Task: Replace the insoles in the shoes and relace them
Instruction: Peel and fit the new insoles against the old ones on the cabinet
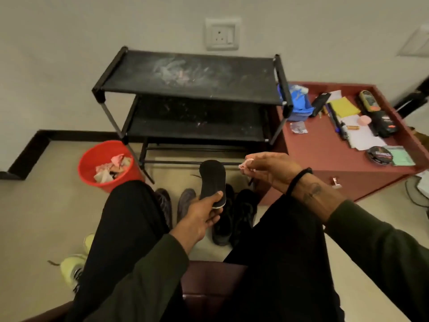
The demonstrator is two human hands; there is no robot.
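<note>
My left hand [201, 216] grips the heel end of a black insole [212, 180], which stands up and points away from me above the shoes. A pair of black shoes [232, 217] sits on the floor between my knees, partly hidden by the insole and my legs. Two grey-purple shoes [185, 203] lie just left of them. My right hand [270, 169] is raised to the right of the insole and pinches a small pink scrap [245, 165] in its fingertips.
A black two-tier shoe rack [192, 96] stands against the wall ahead. A red bin [104, 163] with rubbish is at its left foot. A red-brown low table [325, 149] with pens, papers and tins is on the right. Pale yellow sneakers [74, 266] lie by my left leg.
</note>
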